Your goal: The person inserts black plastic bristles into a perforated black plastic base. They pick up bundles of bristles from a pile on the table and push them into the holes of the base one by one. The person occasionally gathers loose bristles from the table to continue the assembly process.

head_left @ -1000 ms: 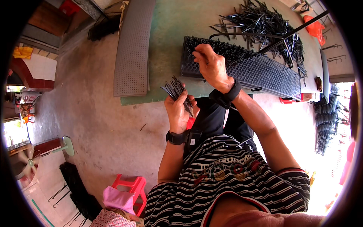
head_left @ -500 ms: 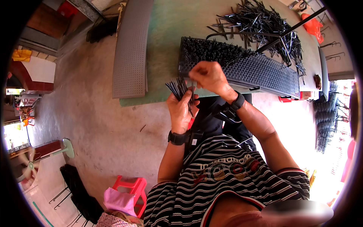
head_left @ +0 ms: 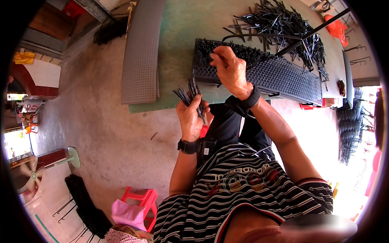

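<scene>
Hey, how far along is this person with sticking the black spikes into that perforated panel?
Partly done, I'd judge. The near-left end of the dark perforated panel already bristles with inserted black spikes, while its right stretch shows bare holes. In hand: the left hand grips a bundle of spikes, and the right hand is at the filled end, fingers pinched. Left: that bundle, the loose pile of spikes and a bare grey panel.

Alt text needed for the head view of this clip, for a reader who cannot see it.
Seen from above, a person's left hand grips a bundle of thin black rods while the right hand reaches to a black perforated panel on a green table. A heap of black rods lies behind.
</scene>
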Demonstrator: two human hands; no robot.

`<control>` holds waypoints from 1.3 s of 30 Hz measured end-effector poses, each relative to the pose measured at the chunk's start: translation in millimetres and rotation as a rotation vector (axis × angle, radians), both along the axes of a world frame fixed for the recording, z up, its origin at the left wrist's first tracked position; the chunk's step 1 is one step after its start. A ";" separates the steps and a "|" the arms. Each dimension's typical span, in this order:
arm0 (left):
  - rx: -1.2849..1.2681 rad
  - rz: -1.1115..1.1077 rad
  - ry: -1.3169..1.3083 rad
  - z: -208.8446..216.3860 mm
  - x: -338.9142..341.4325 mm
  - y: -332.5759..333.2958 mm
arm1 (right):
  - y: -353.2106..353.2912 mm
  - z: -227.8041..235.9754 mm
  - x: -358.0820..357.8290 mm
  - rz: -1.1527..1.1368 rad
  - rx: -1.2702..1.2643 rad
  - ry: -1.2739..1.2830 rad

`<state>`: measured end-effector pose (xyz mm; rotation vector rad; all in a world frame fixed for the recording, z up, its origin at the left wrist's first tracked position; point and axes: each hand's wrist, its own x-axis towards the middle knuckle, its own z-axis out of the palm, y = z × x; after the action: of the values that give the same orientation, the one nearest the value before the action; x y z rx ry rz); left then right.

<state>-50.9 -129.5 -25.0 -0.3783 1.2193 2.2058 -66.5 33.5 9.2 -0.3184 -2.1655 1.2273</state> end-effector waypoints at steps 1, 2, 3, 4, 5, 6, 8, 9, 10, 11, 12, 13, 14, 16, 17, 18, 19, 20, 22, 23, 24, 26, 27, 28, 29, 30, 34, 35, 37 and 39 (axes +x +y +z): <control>0.014 0.004 0.001 0.6 0.1 0.5 | 1.9 -2.3 -1.5 0.022 0.135 0.012; 0.027 0.010 0.003 0.8 0.2 0.6 | 4.3 -3.8 -4.1 0.046 0.269 0.024; 0.047 0.009 0.020 -1.5 0.0 0.1 | 5.3 -4.3 -5.4 0.069 0.403 0.036; 0.067 0.008 0.037 -6.2 -0.2 -0.7 | 4.7 -3.6 -4.5 0.079 0.486 0.000; 0.088 0.004 0.054 -9.1 -0.6 -0.7 | 5.8 -4.5 -4.7 0.091 0.541 -0.004; 0.086 0.001 0.053 -10.1 -0.6 -0.2 | 7.7 -6.8 -5.0 0.102 0.595 -0.009; 0.084 -0.001 0.050 -10.8 -0.9 1.4 | 7.1 -4.8 -2.1 0.078 0.580 -0.003; 0.103 -0.004 0.047 -9.1 -1.6 2.5 | 3.7 -0.9 3.5 0.072 0.440 -0.078; 0.123 -0.008 0.044 -6.3 -2.5 3.9 | -0.6 4.9 10.2 0.066 0.299 -0.152; 0.142 -0.015 0.040 -4.4 -2.1 5.0 | -2.1 8.0 15.1 0.056 0.156 -0.226; 0.137 -0.046 0.052 -4.5 -1.5 5.7 | 1.7 0.8 16.9 0.169 0.145 -0.212; 0.132 -0.077 0.064 -5.0 -1.0 6.2 | 1.9 0.1 19.2 0.229 -0.061 -0.289; 0.130 -0.110 0.074 -5.5 -0.7 7.5 | 2.0 0.2 22.1 0.285 -0.266 -0.365; 0.157 -0.077 0.052 -2.4 1.2 13.8 | 6.9 -7.5 25.0 0.313 -0.512 -0.428; 0.168 -0.057 0.040 -0.4 2.1 15.8 | 7.6 -7.2 26.2 0.307 -0.565 -0.398; 0.159 -0.055 0.029 2.0 2.4 16.3 | 7.6 -6.1 27.5 0.302 -0.618 -0.368; 0.149 -0.053 0.019 4.5 2.7 16.8 | 7.5 -4.7 28.9 0.298 -0.670 -0.338; 0.139 -0.047 0.010 5.7 2.7 16.8 | 7.0 -2.0 29.5 0.217 -0.628 -0.313; 0.122 -0.062 0.028 -2.2 -1.1 16.3 | 5.8 8.5 26.2 0.119 -0.569 -0.169; 0.113 -0.073 0.035 -6.8 -3.2 15.5 | 5.1 11.9 25.5 0.066 -0.540 -0.097; 0.116 -0.092 0.025 -10.8 -5.0 14.2 | 6.4 11.4 24.0 0.018 -0.392 -0.045; 0.123 -0.128 0.005 -16.9 -7.9 12.4 | 3.3 11.6 18.5 -0.038 -0.257 0.080; 0.084 -0.118 0.012 -17.8 -7.7 13.1 | 2.7 11.5 16.0 -0.065 -0.189 0.142; 0.044 -0.108 0.019 -18.5 -7.1 14.2 | 4.4 9.5 13.8 -0.065 -0.150 0.130; 0.005 -0.097 0.025 -19.0 -6.6 15.0 | 5.5 6.7 12.0 -0.060 -0.125 0.124; 0.001 -0.090 0.020 -18.5 -6.8 15.0 | 6.1 3.5 10.2 -0.054 -0.100 0.118; 0.002 -0.062 0.017 -15.1 -6.8 13.8 | 9.1 -8.5 7.0 -0.027 0.028 0.085; 0.007 -0.056 0.021 -14.2 -6.9 13.3 | 9.8 -11.5 6.3 -0.018 0.071 0.069; 0.012 -0.051 0.012 -11.5 -6.9 12.3 | 11.7 -13.9 2.4 0.008 0.290 0.098; 0.020 -0.058 0.012 -10.4 -6.6 11.6 | 16.5 -7.5 2.8 0.063 0.629 0.062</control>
<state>-57.5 -117.9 -35.4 -0.3186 1.1982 2.1723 -63.7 50.0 1.7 0.0554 -2.3833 0.5228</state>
